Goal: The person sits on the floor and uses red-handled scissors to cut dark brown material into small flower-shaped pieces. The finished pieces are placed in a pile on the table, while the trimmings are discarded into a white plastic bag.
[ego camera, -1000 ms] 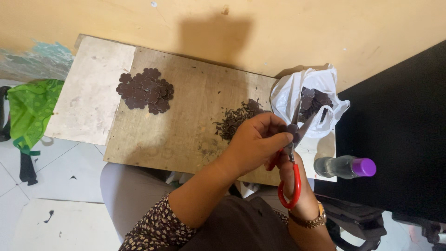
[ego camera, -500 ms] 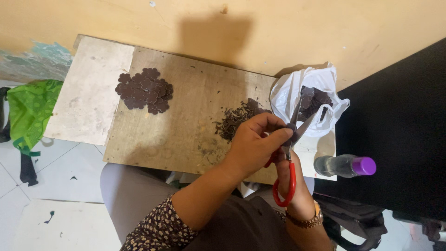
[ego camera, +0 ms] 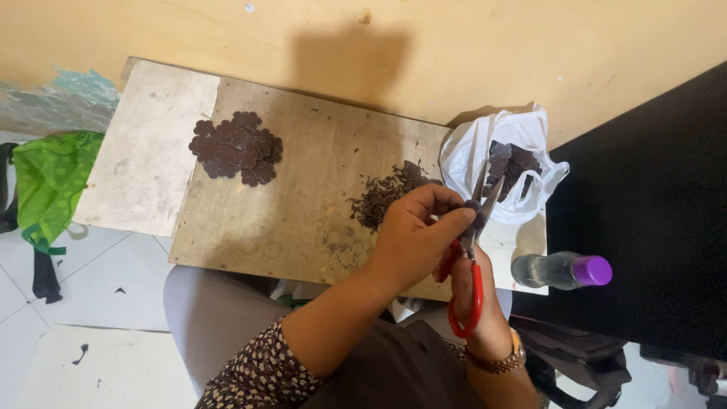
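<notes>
A small dark brown flower-shaped piece [ego camera: 472,206] is pinched in the clenched grip of the left hand [ego camera: 415,233] above the wooden bench [ego camera: 303,197], between the parted blades of red-handled scissors [ego camera: 471,257] grasped by the right hand [ego camera: 475,303], beside a heap of dark trimmings [ego camera: 382,197] and a white plastic bag [ego camera: 466,155].

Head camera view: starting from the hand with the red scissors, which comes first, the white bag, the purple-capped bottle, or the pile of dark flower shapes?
From the right hand:
1. Purple-capped bottle, just to its right.
2. White bag, above it at the board's right end.
3. Pile of dark flower shapes, far left on the board.
</notes>
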